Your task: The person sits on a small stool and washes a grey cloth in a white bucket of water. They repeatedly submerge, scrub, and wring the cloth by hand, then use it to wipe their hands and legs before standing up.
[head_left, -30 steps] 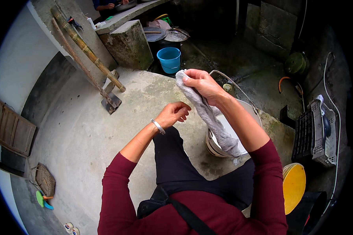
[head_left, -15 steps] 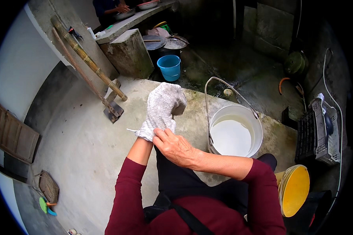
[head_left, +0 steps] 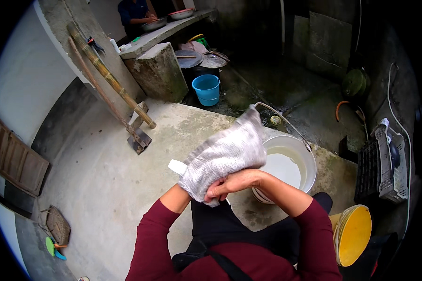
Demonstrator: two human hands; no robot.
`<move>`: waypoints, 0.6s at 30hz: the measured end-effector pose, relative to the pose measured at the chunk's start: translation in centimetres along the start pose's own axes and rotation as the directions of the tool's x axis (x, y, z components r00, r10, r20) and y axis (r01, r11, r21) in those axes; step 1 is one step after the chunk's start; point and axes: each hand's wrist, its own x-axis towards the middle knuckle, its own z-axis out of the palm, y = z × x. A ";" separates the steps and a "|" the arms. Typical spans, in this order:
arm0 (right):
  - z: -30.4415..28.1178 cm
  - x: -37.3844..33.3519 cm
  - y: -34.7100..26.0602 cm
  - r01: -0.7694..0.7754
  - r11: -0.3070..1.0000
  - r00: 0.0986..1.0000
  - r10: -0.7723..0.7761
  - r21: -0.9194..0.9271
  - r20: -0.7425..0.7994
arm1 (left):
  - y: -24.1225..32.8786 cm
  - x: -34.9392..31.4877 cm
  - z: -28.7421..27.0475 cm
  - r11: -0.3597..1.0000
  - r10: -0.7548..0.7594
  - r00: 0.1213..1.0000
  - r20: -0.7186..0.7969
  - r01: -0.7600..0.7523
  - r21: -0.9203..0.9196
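A whitish-grey fabric mitt (head_left: 225, 152) with a small white tag is pulled over my left hand, so its fingers are hidden. Only the left wrist (head_left: 176, 197) shows below its cuff. My right hand (head_left: 232, 181) is closed on the cuff's lower edge, gripping the fabric. The mitt stretches up and to the right, blurred by motion, over the left rim of a metal bucket (head_left: 312, 161). Pale, cloudy liquid is in that bucket, and its wire handle rises behind the mitt.
A blue bucket (head_left: 206, 91) stands beyond the ledge near lidded pots. Bamboo (head_left: 110, 77) and a hoe (head_left: 138, 140) lean at the left. A yellow bucket (head_left: 354, 236) lies by my right knee; plastic crates (head_left: 384, 159) sit further right. A person (head_left: 136, 16) works at the far counter.
The mitt has swung right, from upright to slanting over the metal bucket's rim. My right hand has gone from the wrist to the cuff's lower right edge.
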 end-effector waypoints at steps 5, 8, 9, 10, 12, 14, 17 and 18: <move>0.3 -2.0 1.4 -0.013 0.996 0.935 0.042 -0.084 0.351 | 2.6 -1.9 3.2 0.983 -0.030 0.975 0.220 0.069 -0.171; 1.0 -2.7 0.7 -0.026 0.992 0.935 0.069 -0.125 0.349 | 3.3 -1.8 3.9 0.955 -0.019 0.967 0.254 0.092 -0.281; 1.2 -2.5 1.1 -0.019 0.984 0.940 0.078 -0.177 0.332 | 3.4 -1.8 4.3 0.937 -0.016 0.966 0.258 0.105 -0.333; 1.5 -1.9 2.1 -0.013 0.974 0.946 0.086 -0.227 0.314 | 3.7 -1.9 5.0 0.915 -0.015 0.963 0.270 0.123 -0.384; 1.9 -1.2 2.9 -0.016 0.945 0.957 0.109 -0.326 0.269 | 4.0 -2.2 5.8 0.835 -0.019 0.952 0.307 0.184 -0.518; 1.6 -1.6 2.3 0.016 0.957 0.934 0.089 -0.290 0.346 | 4.3 -2.3 6.4 0.666 -0.007 0.930 0.367 0.278 -0.692; 1.4 -2.2 1.1 0.100 0.989 0.844 -0.141 0.107 0.517 | 4.5 -3.5 7.5 0.241 -0.016 0.889 0.457 0.447 -0.861; 1.0 -2.5 0.8 0.190 0.957 0.838 -0.273 0.218 0.472 | 5.1 -3.8 8.2 0.094 0.003 0.879 0.476 0.474 -0.876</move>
